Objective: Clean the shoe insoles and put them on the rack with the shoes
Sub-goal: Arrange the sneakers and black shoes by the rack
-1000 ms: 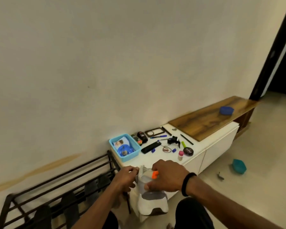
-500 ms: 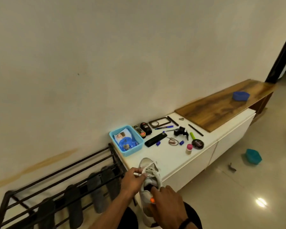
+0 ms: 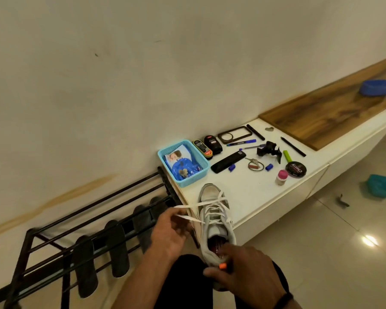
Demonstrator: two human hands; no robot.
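A white sneaker (image 3: 214,210) with loose white laces lies toe-first on the front corner of the white cabinet (image 3: 250,192), its heel hanging over the edge. A red insole (image 3: 216,247) shows inside its opening. My right hand (image 3: 247,273) grips the heel, near a small orange tab, with a finger reaching into the opening. My left hand (image 3: 172,233) pinches the lace ends at the shoe's left side. Several dark insoles (image 3: 117,248) lean on the bars of the black metal rack (image 3: 60,239) to the left.
A light blue basket (image 3: 201,172) holding a blue packet stands beyond the shoe. Shoe polish tins, pens, a remote, keys and a small pink-capped bottle (image 3: 281,177) lie scattered on the cabinet. A wooden board (image 3: 325,112) carries a blue dish. A teal box (image 3: 379,186) sits on the floor.
The view has tilted down and closer. The shoe now lies flatter on the cabinet corner. My right hand moved from the top of the shoe back to its heel.
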